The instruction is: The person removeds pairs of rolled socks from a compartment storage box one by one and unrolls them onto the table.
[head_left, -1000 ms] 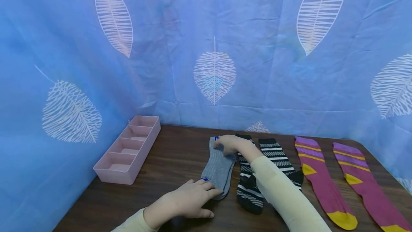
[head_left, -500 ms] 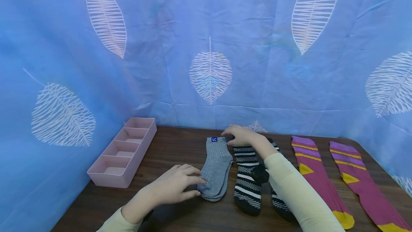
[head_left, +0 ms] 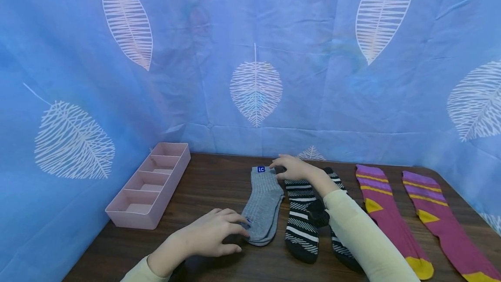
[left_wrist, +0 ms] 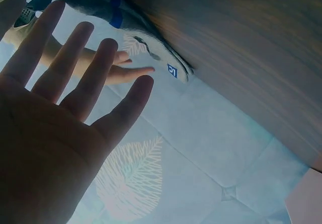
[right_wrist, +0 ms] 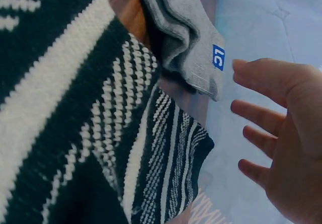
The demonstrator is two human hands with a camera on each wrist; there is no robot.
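A pair of grey ribbed socks [head_left: 263, 206] lies stacked on the table, the cuff with its blue "LC" label pointing away from me. My left hand [head_left: 211, 233] is at the toe end, fingers spread and overlapping the left edge of the socks; the left wrist view shows its palm [left_wrist: 55, 143] holding nothing. At the cuff's right corner is my right hand [head_left: 293, 169], fingers extended and slightly bent. In the right wrist view, its fingertips [right_wrist: 240, 69] stand apart from the label of the grey socks [right_wrist: 188, 32]. Beneath the right forearm, black-and-white striped socks [head_left: 300, 229] are partly hidden.
At the left stands a pink box [head_left: 166, 195] with several compartments in a row. Two burgundy socks [head_left: 395, 225] with yellow toes and purple striped cuffs lie at the right. A blue leaf-print curtain [head_left: 188, 77] rises behind the dark wooden table [head_left: 211, 182].
My right hand has moved right from over the grey cuff to its corner, uncovering the label. The left hand has shifted slightly left. The grey socks now lie more neatly stacked.
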